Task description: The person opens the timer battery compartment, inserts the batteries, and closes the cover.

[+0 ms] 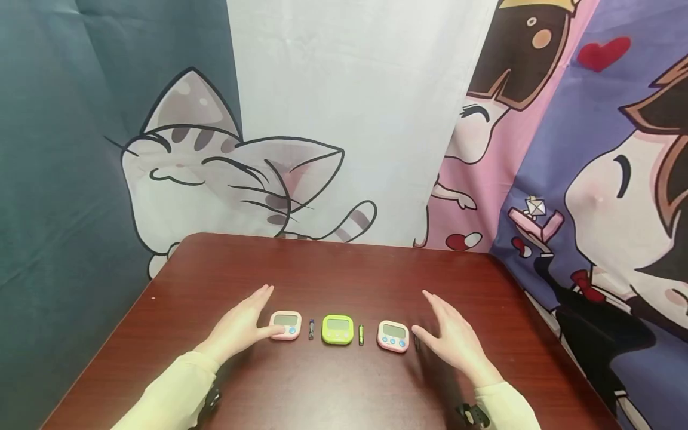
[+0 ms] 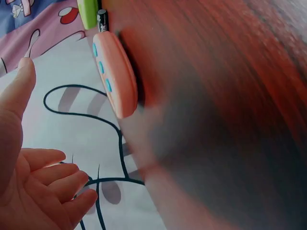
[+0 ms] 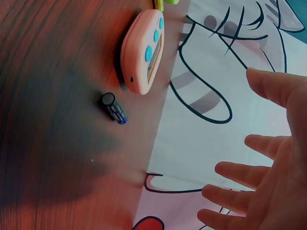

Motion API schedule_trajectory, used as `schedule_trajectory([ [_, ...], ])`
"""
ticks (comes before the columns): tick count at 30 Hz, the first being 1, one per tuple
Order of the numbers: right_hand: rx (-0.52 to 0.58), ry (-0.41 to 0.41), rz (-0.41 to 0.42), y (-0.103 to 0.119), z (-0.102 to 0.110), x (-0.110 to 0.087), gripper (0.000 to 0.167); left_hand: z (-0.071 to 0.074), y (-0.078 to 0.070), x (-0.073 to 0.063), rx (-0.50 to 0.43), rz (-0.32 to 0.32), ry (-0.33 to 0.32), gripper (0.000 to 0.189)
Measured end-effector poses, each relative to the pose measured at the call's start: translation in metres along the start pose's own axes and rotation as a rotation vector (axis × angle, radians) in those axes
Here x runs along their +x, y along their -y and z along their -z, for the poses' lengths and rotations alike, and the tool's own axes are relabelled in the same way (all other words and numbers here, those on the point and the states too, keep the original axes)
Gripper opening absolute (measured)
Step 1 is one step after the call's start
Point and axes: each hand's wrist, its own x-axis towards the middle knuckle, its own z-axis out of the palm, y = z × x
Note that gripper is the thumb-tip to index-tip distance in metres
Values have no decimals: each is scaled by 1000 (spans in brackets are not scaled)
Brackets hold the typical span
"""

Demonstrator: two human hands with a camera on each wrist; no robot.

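Note:
Three small digital timers lie in a row on the brown table. The left one is a pink timer (image 1: 285,325), the middle one a green timer (image 1: 337,330), the right one another pink timer (image 1: 393,336). A dark battery (image 1: 311,329) and a green battery (image 1: 361,335) lie between them. Beyond the right timer is a dark battery (image 3: 114,108), mostly hidden by the hand in the head view. My left hand (image 1: 241,325), fingers extended, is beside the left timer, its thumb overlapping it in view. My right hand (image 1: 450,338), fingers spread, hovers beside the right timer. Neither hand holds anything.
The wooden table (image 1: 333,394) has rounded far corners. A cloth backdrop (image 1: 365,119) with a cartoon cat and figures hangs behind it and along its sides. Dark straps sit on both wrists.

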Motion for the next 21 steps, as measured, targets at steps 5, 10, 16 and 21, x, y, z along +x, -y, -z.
schedule_trajectory([
  [5,-4,8,-20,2,-3,2,75,-7,-2,2,-33,8,45,92],
  [10,-12,14,-22,3,-4,3,72,-13,1,3,-20,-4,62,90],
  [16,-7,20,-19,6,-6,3,66,-21,2,4,14,-21,96,89],
  [21,-6,27,-16,9,-9,4,64,-27,0,3,11,-47,110,92],
])
